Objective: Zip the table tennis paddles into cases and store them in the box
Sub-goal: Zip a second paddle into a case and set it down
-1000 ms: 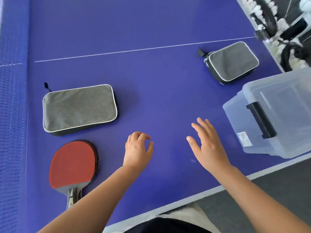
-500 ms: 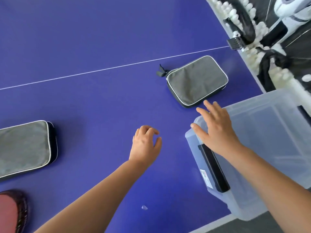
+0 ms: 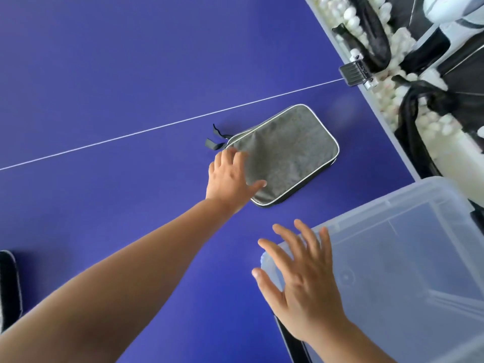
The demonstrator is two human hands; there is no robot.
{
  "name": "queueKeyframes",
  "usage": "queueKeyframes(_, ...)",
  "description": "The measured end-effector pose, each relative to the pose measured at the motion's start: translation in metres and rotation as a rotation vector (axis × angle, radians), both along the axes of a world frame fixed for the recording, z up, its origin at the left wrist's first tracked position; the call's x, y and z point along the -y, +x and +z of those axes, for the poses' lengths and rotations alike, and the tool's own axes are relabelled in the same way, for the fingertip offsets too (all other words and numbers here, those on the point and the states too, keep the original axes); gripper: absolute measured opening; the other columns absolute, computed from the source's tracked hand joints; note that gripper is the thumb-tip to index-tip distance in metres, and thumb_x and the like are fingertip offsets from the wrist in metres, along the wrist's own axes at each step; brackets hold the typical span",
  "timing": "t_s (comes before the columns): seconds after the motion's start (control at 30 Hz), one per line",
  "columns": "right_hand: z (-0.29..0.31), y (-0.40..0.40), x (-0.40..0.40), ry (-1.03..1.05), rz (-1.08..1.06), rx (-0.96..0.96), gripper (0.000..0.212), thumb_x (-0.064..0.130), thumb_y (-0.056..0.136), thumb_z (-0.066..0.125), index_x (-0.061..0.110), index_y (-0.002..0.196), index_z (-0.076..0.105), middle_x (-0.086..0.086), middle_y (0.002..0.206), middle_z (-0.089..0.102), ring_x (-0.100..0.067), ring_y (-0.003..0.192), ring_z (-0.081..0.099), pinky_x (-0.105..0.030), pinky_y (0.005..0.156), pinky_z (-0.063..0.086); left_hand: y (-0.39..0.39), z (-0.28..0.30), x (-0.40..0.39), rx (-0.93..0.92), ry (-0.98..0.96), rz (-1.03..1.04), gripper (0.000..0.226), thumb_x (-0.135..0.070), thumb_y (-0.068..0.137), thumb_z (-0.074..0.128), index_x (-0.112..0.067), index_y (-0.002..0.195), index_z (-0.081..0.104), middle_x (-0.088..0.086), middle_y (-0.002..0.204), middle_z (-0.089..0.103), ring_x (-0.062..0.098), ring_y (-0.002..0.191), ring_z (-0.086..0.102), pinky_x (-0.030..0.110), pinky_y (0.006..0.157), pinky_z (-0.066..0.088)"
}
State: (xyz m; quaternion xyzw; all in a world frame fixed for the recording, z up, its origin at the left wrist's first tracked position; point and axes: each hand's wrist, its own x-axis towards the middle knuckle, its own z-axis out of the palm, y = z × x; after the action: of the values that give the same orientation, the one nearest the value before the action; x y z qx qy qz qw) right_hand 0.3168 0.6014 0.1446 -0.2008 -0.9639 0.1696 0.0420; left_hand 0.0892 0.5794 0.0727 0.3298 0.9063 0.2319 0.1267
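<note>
Surface: blue table tennis table, one thin white line crossing it slantwise; pale edge band along the right side.
Background, upper right: beyond the table edge, a mass of white balls among black straps and white housings; a black clamp sits on the table edge where the white line ends.
Head view, case: grey fabric rectangular paddle case with white piping and black side wall, lying flat on the table just on the near side of the line; black pull tabs project from its left corner. Whether the zip is fully closed cannot be told.
Head view, left hand: left hand reaches forward on an extended arm, fingers straight and spread, resting on the case's near left corner, thumb lying on the fabric; nothing grasped.
Head view, right hand: right hand with fingers splayed and released, at the near left corner of the box; contact cannot be told.
Head view, box: clear plastic storage box at lower right, near the case but apart from it; a black handle shows below the right hand.
Left edge: part of a second case with black wall and white piping.
Writing: no label or brand readable.
</note>
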Motion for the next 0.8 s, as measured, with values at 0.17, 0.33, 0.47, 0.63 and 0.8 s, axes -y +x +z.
queueKeyframes(0.17,0.000,-0.002,-0.001,-0.029,-0.022,0.008,0.042,0.055,0.086,0.057,0.033,0.120,0.065,0.004,0.137,0.055,-0.030,0.137,0.039,-0.059,0.117,0.017,-0.031,-0.005,-0.040,0.052,-0.238,0.025,0.127,-0.076,0.058,0.075,-0.018,0.154,0.016,0.010,0.157,0.022,0.029,0.147,0.015,0.045,0.119,0.018)
queueKeyframes(0.33,0.000,-0.003,-0.002,-0.049,-0.029,0.030,0.042,0.057,0.085,0.056,0.035,0.120,0.065,0.006,0.138,0.054,-0.028,0.139,0.037,-0.054,0.119,0.012,-0.037,-0.011,-0.057,0.080,-0.320,0.018,0.138,-0.072,0.050,0.082,-0.015,0.154,0.012,0.010,0.142,0.036,0.030,0.132,0.032,0.043,0.109,0.032)
queueKeyframes(0.47,0.002,-0.004,-0.002,-0.056,-0.030,0.036,0.042,0.057,0.085,0.055,0.035,0.120,0.065,0.006,0.138,0.054,-0.028,0.139,0.037,-0.052,0.120,0.009,-0.036,-0.010,-0.058,0.090,-0.307,0.052,0.117,-0.068,0.046,0.086,-0.015,0.136,0.034,0.007,0.129,0.041,0.028,0.122,0.038,0.043,0.098,0.040)
queueKeyframes(0.63,0.003,-0.003,-0.002,-0.063,-0.022,0.047,0.041,0.056,0.088,0.053,0.035,0.122,0.064,0.005,0.140,0.052,-0.028,0.140,0.036,-0.054,0.119,0.010,-0.039,-0.004,-0.055,0.141,-0.245,0.045,0.099,-0.061,0.050,0.089,-0.015,0.120,0.037,0.005,0.112,0.051,0.027,0.102,0.053,0.039,0.081,0.047)
queueKeyframes(0.8,0.004,-0.003,-0.002,-0.070,-0.020,0.069,0.042,0.056,0.089,0.053,0.035,0.124,0.062,0.005,0.140,0.052,-0.028,0.140,0.035,-0.055,0.119,0.010,-0.033,0.007,-0.044,0.172,-0.220,0.027,0.091,-0.061,0.056,0.087,-0.021,0.121,0.037,0.001,0.108,0.060,0.026,0.083,0.060,0.037,0.067,0.045)
